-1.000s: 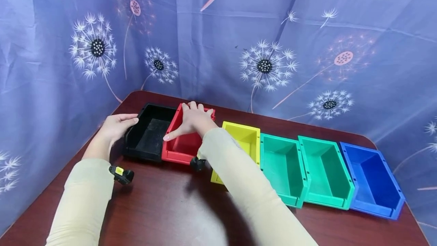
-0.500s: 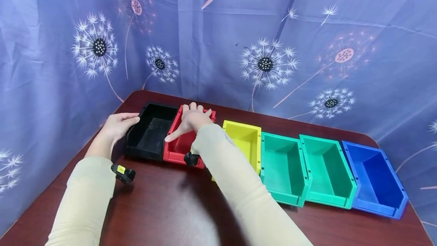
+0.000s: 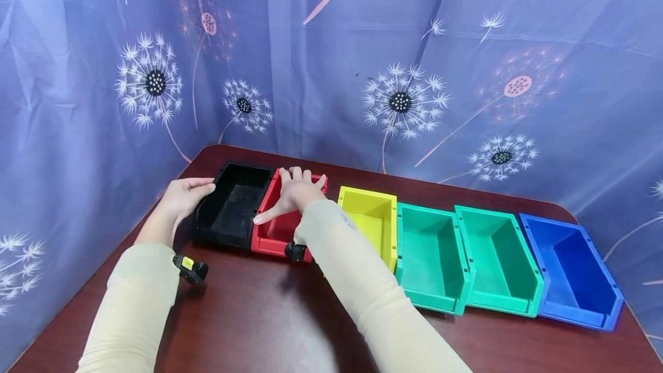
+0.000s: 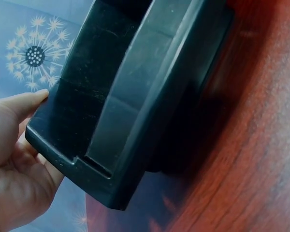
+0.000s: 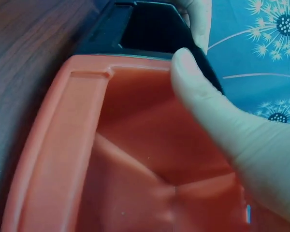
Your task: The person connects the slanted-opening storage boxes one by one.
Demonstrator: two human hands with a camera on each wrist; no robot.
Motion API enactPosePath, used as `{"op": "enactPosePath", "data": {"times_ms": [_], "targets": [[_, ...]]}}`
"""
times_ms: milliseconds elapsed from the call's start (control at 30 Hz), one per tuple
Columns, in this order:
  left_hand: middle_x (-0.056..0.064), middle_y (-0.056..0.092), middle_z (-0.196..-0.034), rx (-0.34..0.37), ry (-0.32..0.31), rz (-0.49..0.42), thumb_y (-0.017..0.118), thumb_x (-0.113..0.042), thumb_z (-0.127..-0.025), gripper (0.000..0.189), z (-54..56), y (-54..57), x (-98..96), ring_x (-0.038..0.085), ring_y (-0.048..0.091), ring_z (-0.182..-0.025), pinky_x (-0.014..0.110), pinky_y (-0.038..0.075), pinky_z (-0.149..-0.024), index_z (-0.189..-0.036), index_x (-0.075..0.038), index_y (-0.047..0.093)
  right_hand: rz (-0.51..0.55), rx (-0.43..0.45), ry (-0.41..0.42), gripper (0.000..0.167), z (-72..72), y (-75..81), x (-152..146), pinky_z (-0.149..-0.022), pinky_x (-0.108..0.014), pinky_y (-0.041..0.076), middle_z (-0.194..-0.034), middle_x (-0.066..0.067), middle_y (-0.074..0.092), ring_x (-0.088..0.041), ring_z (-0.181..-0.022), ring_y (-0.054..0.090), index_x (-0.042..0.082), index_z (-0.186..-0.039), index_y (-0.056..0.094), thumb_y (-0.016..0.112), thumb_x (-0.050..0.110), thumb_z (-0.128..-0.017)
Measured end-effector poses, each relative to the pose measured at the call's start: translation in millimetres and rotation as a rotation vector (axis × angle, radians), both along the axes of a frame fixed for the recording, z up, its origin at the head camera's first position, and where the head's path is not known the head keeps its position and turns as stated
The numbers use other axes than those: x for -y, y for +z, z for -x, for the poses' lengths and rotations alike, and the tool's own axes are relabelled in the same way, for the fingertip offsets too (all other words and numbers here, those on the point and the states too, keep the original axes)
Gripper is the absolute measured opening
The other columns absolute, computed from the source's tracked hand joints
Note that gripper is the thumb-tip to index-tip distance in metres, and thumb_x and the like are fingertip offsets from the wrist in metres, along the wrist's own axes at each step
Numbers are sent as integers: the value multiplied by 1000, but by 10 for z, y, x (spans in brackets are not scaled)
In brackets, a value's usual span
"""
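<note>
On the left of the table, a black plastic bin (image 3: 224,236) stands beside a red plastic bin (image 3: 271,245), their side rims touching or nearly so. My left hand (image 3: 179,199) pinches the black bin's left wall, thumb at the rim and fingers on the outside. The left wrist view shows that grip near the front corner of the black bin (image 4: 150,87). Over the red bin, my right hand (image 3: 297,193) spreads across and holds it. Its thumb presses the left rim, and the fingers reach the far rim. Both bins look empty inside.
A yellow bin (image 3: 370,220), two green bins (image 3: 425,252) and a blue bin (image 3: 561,272) continue the row rightward. My right sleeve (image 3: 362,281) partly covers the yellow one. A dandelion-print curtain (image 3: 326,73) hangs behind the dark red-brown table (image 3: 243,315).
The head view has shifted slightly. Both hands keep their places on the black and red bins, with no plain movement of any bin.
</note>
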State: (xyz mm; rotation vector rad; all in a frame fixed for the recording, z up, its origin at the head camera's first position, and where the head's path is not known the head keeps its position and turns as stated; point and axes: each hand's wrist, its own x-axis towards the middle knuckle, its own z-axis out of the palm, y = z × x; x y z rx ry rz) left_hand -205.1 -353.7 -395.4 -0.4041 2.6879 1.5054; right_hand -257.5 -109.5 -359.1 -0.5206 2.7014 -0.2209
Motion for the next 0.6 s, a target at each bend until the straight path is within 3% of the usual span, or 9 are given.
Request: {"op": "enactPosePath", "data": {"times_ms": [200,400,600], "targets": [[24,45,-141,-7,2,-2,51,-34,-96,52,7,-75,-22,34,39,-131,48,34,-110,-136,0,49,40,-66,13,128,-24,-163,-86,-112,-67,7,-155,0,19,-26,-141,20,28,-153,9,67,81,-52],[25,42,-143,13,2,-3,50,-37,-96,55,-2,-57,-7,36,36,-134,51,31,-110,-137,-1,48,127,-97,52,125,-6,-259,-140,-112,-66,1,-157,2,14,-30,-145,11,34,-152,4,64,83,-54],[26,41,-143,16,9,-17,51,-40,-95,57,-14,4,-20,37,36,-132,53,32,-110,-138,-1,47,378,-125,93,109,25,-252,-309,-116,-60,9,-156,-2,21,-25,-144,16,33,-152,14,69,70,-65]]}}
